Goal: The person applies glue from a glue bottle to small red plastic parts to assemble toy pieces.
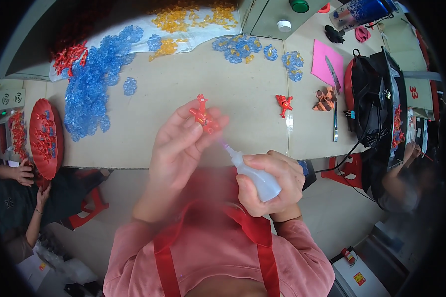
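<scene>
- Pinching the red figure (201, 114) between thumb and fingertips, my left hand (176, 136) holds it up above the near part of the tabletop (248, 94).
- My right hand (275, 180) is wrapped round the squeeze bottle (262, 183), fingers closed about its body.
- From the bottle's nozzle (232, 152), the figure lies up and to the left, just beyond the tip; whether the two touch, I cannot tell.
- The figure's long axis runs mostly away from me, narrow head end farthest, lower end nearest the nozzle; the bottle slants from lower right to upper left.
- My left hand is the nearer to the figure, since it grips it; my right comes in from below.
- The figure looks like glossy, hard plastic, knobbly and narrow-necked; the bottle is smooth, cloudy and rounded, tapering to a thin, purplish tip.
- Beyond, a second red figure (284, 105) lies on the tabletop to the right, and glassy, lobed blue pieces (86, 94) heap at left.
</scene>
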The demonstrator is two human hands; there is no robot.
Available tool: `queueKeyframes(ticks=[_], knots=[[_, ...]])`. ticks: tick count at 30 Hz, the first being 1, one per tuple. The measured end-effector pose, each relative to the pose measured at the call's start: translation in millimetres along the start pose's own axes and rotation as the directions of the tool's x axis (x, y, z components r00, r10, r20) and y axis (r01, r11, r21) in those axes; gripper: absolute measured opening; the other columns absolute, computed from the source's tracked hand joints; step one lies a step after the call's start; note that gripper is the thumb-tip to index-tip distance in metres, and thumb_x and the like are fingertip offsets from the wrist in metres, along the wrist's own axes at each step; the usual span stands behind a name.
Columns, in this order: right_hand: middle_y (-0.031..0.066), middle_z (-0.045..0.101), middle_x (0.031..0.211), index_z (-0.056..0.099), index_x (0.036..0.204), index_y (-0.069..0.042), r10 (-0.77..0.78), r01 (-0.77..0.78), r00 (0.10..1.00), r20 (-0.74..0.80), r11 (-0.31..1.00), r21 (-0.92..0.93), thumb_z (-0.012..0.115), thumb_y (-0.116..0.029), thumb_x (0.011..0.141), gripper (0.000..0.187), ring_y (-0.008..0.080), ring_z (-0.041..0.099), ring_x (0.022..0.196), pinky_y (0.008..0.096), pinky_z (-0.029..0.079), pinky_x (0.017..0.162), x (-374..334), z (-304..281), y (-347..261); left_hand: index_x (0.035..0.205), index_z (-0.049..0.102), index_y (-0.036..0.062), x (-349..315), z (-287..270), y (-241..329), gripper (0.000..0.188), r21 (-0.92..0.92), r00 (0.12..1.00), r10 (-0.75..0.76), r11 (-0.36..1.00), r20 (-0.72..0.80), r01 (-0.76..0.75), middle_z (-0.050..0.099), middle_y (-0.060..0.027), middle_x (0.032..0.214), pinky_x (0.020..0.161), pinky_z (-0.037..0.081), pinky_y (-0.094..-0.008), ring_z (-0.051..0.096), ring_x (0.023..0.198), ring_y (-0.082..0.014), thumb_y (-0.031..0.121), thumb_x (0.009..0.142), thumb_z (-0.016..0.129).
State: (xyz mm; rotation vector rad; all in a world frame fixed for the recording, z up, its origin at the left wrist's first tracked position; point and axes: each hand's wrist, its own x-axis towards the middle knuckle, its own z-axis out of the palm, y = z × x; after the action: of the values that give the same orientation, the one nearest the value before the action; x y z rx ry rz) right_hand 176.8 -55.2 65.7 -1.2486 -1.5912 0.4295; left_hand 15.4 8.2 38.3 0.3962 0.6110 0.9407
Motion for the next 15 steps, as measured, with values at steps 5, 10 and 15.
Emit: queueKeyframes(ticks=[5,10,15], knots=[[0.0085,0.063,0.071,0.061,0.087,-0.003,0.007,-0.008,1.000,-0.023,1.000,-0.021,0.070,-0.003,0.058,0.031,0.0223,0.060,0.053,0.0264,0.049,0.050,0.4,-2.1,-0.9,0.124,0.040,-0.0018,2.8,0.8,-2.4,0.038,0.009,1.000,0.022,1.000,0.002,-0.022,0.053,-0.0159,0.115,0.092,0.045,-0.0343,0.052,0.110,-0.0301,0.005,0.088,0.048],[0.0115,0.062,0.079,0.055,0.095,0.003,0.324,-0.315,0.938,-0.122,0.945,0.091,0.059,-0.005,0.067,0.029,0.0159,0.058,0.062,0.0244,0.046,0.056,0.1,-13.1,14.3,0.124,0.040,-0.0018,4.6,-8.2,-3.4,0.036,-0.118,0.997,0.010,0.993,-0.074,-0.019,0.053,-0.0167,0.114,0.089,0.049,-0.0322,0.053,0.109,-0.0289,0.006,0.089,0.045],[0.0092,0.059,0.077,0.050,0.107,-0.001,0.621,-0.423,0.772,-0.136,0.661,0.620,0.061,0.002,0.073,0.036,0.0139,0.059,0.070,0.0259,0.049,0.063,5.5,-41.7,98.7,0.123,0.040,-0.0013,8.7,-10.9,-7.2,0.035,-0.270,0.988,-0.148,0.951,0.035,0.151,0.053,-0.0161,0.113,0.088,0.049,-0.0306,0.053,0.108,-0.0271,0.005,0.090,0.044]])
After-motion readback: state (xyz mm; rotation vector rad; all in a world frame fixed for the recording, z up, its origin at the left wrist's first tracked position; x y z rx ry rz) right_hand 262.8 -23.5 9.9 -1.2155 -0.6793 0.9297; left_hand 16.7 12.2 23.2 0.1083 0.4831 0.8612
